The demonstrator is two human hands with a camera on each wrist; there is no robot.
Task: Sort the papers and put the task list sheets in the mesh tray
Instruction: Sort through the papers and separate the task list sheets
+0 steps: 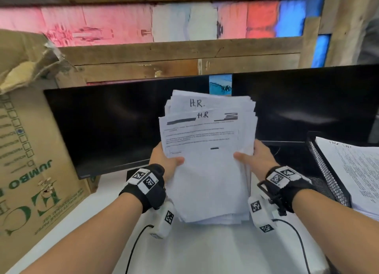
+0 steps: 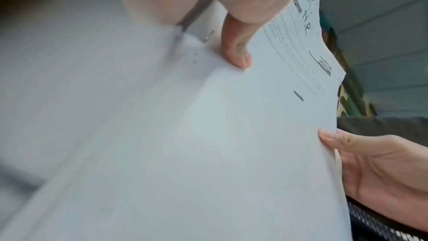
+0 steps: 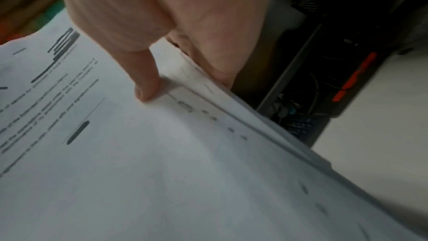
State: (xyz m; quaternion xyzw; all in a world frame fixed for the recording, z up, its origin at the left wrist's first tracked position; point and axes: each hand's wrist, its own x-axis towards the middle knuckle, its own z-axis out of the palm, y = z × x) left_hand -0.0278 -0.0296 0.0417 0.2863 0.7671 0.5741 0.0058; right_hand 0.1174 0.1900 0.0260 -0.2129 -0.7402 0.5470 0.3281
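A thick stack of white papers (image 1: 207, 171) stands nearly upright above the desk, its top two sheets hand-marked "H.R." My left hand (image 1: 167, 163) grips the stack's left edge, thumb on the front sheet. My right hand (image 1: 253, 158) grips the right edge the same way. The left wrist view shows the stack of papers (image 2: 208, 135) with my left hand (image 2: 236, 50) pinching it. In the right wrist view my right hand (image 3: 152, 80) presses its thumb on the stack of papers (image 3: 162, 162). The black mesh tray (image 1: 326, 171) sits at the right with sheets (image 1: 356, 171) in it.
Two dark monitors (image 1: 106, 126) stand behind the stack. A large cardboard box (image 1: 28, 146) printed "JUMBO" fills the left side. Cables from the wrist cameras trail over the white desk (image 1: 205, 249) in front.
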